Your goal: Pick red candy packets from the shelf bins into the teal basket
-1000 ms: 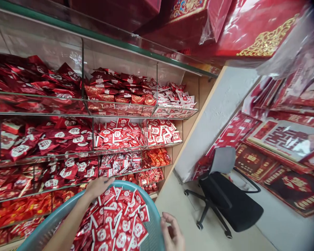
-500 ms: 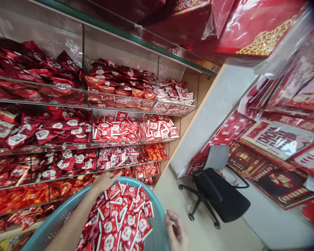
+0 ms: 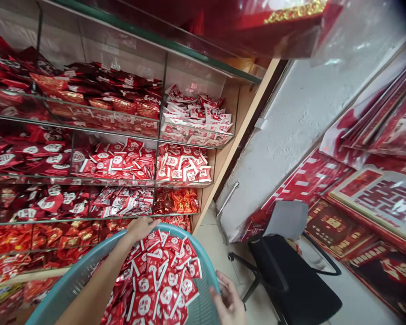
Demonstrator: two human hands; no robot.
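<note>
A large teal plastic basket fills the lower middle of the head view. Inside it lies a heap of small red packets with white edges and white round labels. My left hand grips the basket's far rim, its forearm crossing over the packets. At the right rim is my right hand, fingers curled around the edge. Some of the fingers of both hands are hidden by the rim.
Glass-fronted shelves full of red packets rise ahead and to the left. A black office chair stands on the right by the white wall. Red decorations in plastic hang there. Red boxes sit on the shelf overhead.
The view has shifted to the right and closer to the shelf's end, bringing the chair nearer. The basket has moved along with both hands, which keep their hold on its rim.
</note>
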